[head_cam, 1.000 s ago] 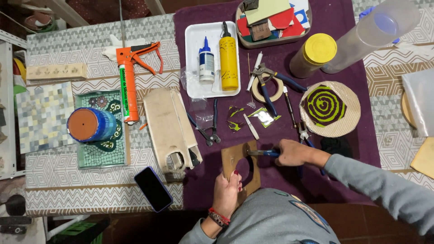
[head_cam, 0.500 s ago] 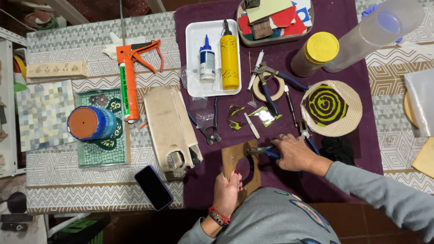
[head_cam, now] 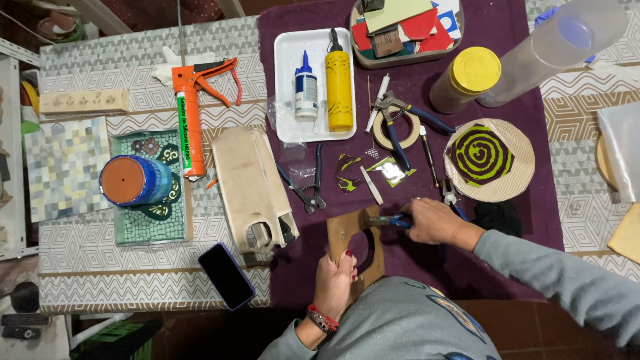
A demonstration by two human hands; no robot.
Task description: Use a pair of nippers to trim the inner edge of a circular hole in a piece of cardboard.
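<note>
My left hand (head_cam: 335, 280) grips the near edge of a brown wooden board (head_cam: 347, 233) with a round cut-out, lying on the purple cloth (head_cam: 413, 267). My right hand (head_cam: 433, 221) is closed around blue-handled pliers (head_cam: 390, 221), whose jaws reach the board's right edge. Small green and black tile pieces (head_cam: 390, 170) lie just beyond the board.
A white tray (head_cam: 288, 80) holds a glue bottle (head_cam: 306, 87) and a yellow bottle (head_cam: 338, 80). An orange caulking gun (head_cam: 190, 113), a blue mosaic pot (head_cam: 130, 180), a dark phone (head_cam: 226, 275), more pliers (head_cam: 307, 190), a tape ring (head_cam: 393, 130) and a round spiral mosaic (head_cam: 483, 157) surround the work.
My right hand with the pliers has shifted slightly left toward the board's edge. My left hand stays on the board.
</note>
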